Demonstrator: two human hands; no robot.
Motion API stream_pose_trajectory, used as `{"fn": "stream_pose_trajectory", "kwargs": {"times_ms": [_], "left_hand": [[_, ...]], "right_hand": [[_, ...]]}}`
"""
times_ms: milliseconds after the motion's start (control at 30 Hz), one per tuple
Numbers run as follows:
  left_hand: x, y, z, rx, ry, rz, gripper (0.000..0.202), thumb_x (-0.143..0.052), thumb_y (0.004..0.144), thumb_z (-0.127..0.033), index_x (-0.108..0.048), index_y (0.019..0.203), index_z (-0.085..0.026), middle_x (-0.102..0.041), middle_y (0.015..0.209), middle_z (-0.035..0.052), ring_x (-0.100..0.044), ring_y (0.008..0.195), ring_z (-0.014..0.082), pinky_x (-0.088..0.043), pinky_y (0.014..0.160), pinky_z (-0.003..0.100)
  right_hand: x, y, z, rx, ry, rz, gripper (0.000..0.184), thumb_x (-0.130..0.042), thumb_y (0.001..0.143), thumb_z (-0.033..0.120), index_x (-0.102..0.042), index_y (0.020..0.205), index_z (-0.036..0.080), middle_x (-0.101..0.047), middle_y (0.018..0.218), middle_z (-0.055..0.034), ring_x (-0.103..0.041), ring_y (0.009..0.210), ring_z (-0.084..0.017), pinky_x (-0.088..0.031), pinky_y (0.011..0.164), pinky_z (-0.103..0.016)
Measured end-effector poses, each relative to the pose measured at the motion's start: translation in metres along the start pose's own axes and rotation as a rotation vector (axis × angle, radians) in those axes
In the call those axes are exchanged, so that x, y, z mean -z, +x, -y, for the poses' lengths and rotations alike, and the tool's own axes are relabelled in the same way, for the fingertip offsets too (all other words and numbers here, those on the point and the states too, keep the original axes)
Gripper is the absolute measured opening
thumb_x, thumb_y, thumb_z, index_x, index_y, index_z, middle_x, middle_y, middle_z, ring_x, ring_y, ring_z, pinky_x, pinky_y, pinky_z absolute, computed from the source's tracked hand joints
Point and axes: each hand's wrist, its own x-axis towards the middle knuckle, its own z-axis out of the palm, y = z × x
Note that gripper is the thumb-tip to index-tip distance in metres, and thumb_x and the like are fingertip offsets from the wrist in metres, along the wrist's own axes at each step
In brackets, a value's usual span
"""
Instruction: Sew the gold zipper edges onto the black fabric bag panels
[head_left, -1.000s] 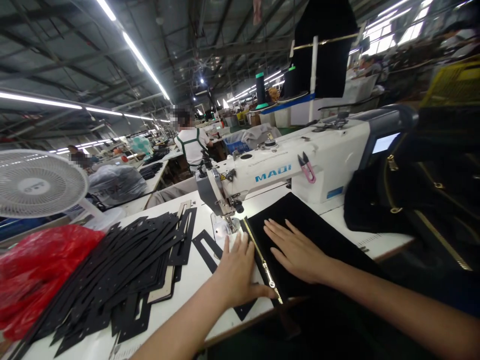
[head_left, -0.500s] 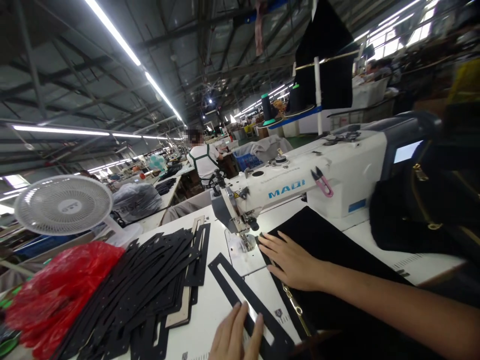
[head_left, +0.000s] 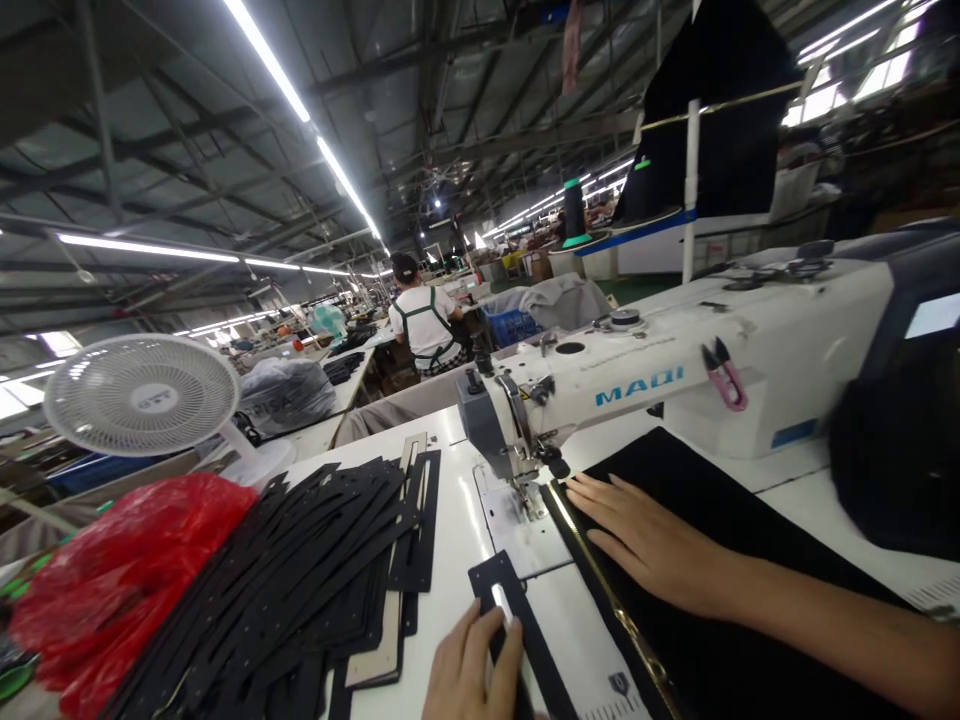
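Black cloth (head_left: 724,500) under R hand (head_left: 660,545), slotted blk strip (head_left: 538,640) under L hand (head_left: 474,668).

White fan (head_left: 152,397) behind a crumpled red plastic bag (head_left: 127,580)

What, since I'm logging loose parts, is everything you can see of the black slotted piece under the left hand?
The black slotted piece is a flat, narrow strip with a squared far end and a long slot. It looks matt and fairly stiff; the material is unclear. It lies slanted on the white tabletop, apart from the pile of black pieces, its far end near the sewing machine. The left hand rests on it, hiding part; the near end runs out of the picture.
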Motion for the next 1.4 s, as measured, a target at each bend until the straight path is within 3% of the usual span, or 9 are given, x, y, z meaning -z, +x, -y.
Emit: {"fn": "stream_pose_trajectory", "kwargs": {"times_ms": [133, 300, 400, 467, 633, 967, 1133, 1300, 1400], "left_hand": [[0.004, 0.021, 0.02, 0.014, -0.121, 0.048, 0.044, -0.036, 0.08, -0.001, -0.058, 0.115, -0.017, -0.061, 0.114, 0.0129, -0.059, 0.1, 0.0228, -0.056, 0.08, 0.038], [0.021, 0.042, 0.031, -0.104, -0.106, 0.005, 0.041, -0.038, 0.085, -0.003, -0.053, 0.122, -0.017, -0.064, 0.113, 0.0091, -0.061, 0.1, 0.0206, -0.056, 0.081, 0.036], [0.027, 0.057, 0.018, -0.107, -0.136, -0.139, 0.043, -0.038, 0.085, -0.001, -0.049, 0.124, -0.013, -0.061, 0.119, 0.0119, -0.057, 0.109, 0.0202, -0.052, 0.089, 0.034], [0.023, 0.072, 0.004, -0.077, -0.148, -0.16, 0.041, -0.036, 0.084, 0.001, -0.053, 0.12, -0.011, -0.061, 0.118, 0.0136, -0.058, 0.108, 0.0207, -0.052, 0.09, 0.035], [-0.004, 0.098, -0.018, 0.053, -0.159, 0.085, 0.035, -0.039, 0.081, 0.0, -0.063, 0.101, -0.014, -0.067, 0.105, 0.0106, -0.064, 0.095, 0.0208, -0.056, 0.083, 0.037], [-0.019, 0.098, -0.008, 0.058, -0.172, 0.076, 0.038, -0.039, 0.08, 0.003, -0.061, 0.104, -0.018, -0.065, 0.103, 0.0077, -0.064, 0.09, 0.0199, -0.057, 0.078, 0.037], [-0.024, 0.093, -0.004, -0.077, -0.12, 0.036, 0.04, -0.035, 0.08, 0.004, -0.061, 0.106, -0.013, -0.065, 0.108, 0.0122, -0.063, 0.098, 0.024, -0.056, 0.082, 0.04], [-0.032, 0.088, 0.0, -0.14, -0.095, 0.066, 0.038, -0.034, 0.084, 0.0, -0.059, 0.111, -0.01, -0.063, 0.113, 0.0151, -0.062, 0.102, 0.0234, -0.054, 0.085, 0.036], [-0.038, 0.085, 0.002, -0.139, -0.12, 0.051, 0.037, -0.033, 0.087, -0.004, -0.057, 0.113, -0.013, -0.062, 0.115, 0.0141, -0.061, 0.104, 0.0229, -0.054, 0.087, 0.035]], "right_hand": [[-0.001, -0.011, 0.002, 0.015, -0.091, 0.055, 0.049, -0.035, 0.093, 0.038, -0.039, 0.136, 0.015, -0.034, 0.142, -0.0108, -0.026, 0.133, -0.026, -0.021, 0.107, -0.055], [-0.012, -0.022, 0.027, 0.066, -0.099, -0.03, 0.048, -0.037, 0.093, 0.034, -0.036, 0.137, 0.015, -0.034, 0.142, -0.0109, -0.026, 0.133, -0.026, -0.022, 0.106, -0.056], [-0.014, -0.025, 0.039, 0.073, -0.112, -0.041, 0.048, -0.038, 0.092, 0.031, -0.039, 0.136, 0.013, -0.036, 0.141, -0.0124, -0.027, 0.132, -0.028, -0.023, 0.105, -0.058], [-0.014, -0.025, 0.043, 0.079, -0.127, -0.039, 0.047, -0.039, 0.09, 0.027, -0.04, 0.135, 0.013, -0.036, 0.141, -0.0125, -0.027, 0.132, -0.028, -0.023, 0.105, -0.057], [-0.014, -0.026, 0.04, 0.131, -0.129, -0.052, 0.049, -0.038, 0.089, 0.023, -0.035, 0.138, 0.018, -0.036, 0.141, -0.0104, -0.029, 0.131, -0.026, -0.026, 0.105, -0.055], [-0.015, -0.027, 0.038, 0.14, -0.101, -0.108, 0.054, -0.041, 0.087, 0.021, -0.032, 0.14, 0.019, -0.037, 0.141, -0.0106, -0.03, 0.131, -0.028, -0.026, 0.105, -0.055], [-0.009, -0.031, 0.037, 0.146, -0.102, -0.103, 0.054, -0.039, 0.088, 0.023, -0.028, 0.142, 0.019, -0.037, 0.141, -0.0103, -0.031, 0.13, -0.027, -0.027, 0.104, -0.055], [0.0, -0.028, 0.037, 0.14, -0.079, -0.041, 0.053, -0.041, 0.086, 0.022, -0.033, 0.139, 0.018, -0.04, 0.14, -0.0102, -0.032, 0.129, -0.028, -0.027, 0.103, -0.055], [0.001, -0.019, 0.038, 0.088, -0.053, -0.029, 0.048, -0.04, 0.087, 0.02, -0.04, 0.135, 0.017, -0.048, 0.132, -0.0101, -0.043, 0.12, -0.027, -0.031, 0.1, -0.052]]}}
